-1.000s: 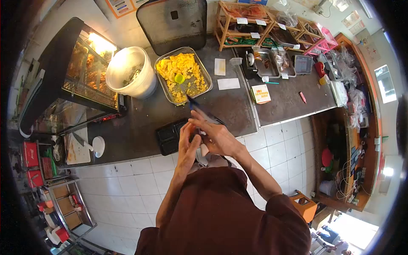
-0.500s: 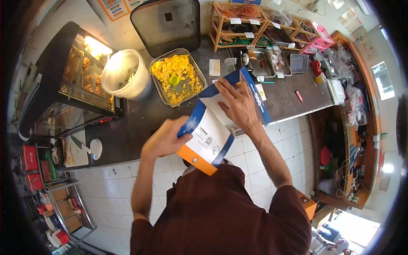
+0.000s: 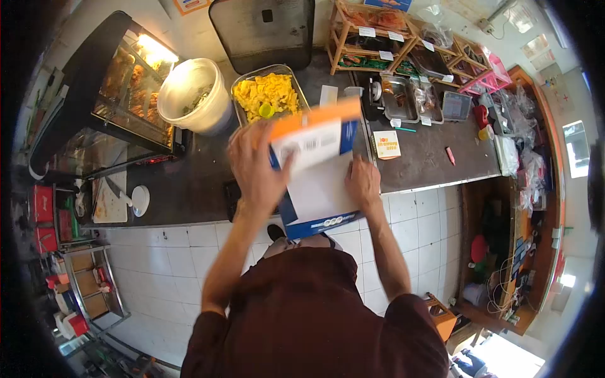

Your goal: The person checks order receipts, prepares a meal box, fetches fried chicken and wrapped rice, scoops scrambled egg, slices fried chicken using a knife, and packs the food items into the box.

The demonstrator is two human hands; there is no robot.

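Between my hands is an open cardboard food box, white inside with blue and orange outer panels. Its orange-edged flap, slightly blurred, stands at the far side, and a blue panel with white lettering faces my body. My left hand grips the box's left side, thumb over the white panel. The right side is held by my right hand, fingers curled at the edge. Just beyond the box, a metal tray holds chopped yellow food with a small yellow-green cup in it.
A white bucket stands left of the tray, beside a lit glass display case. A knife lies on a cutting board at left. Metal trays and a wooden rack occupy the counter's right back.
The box has been turned round: its orange end went from near my body to the far side. My right hand moved from the far flap to the right edge. The whole view has shifted slightly.
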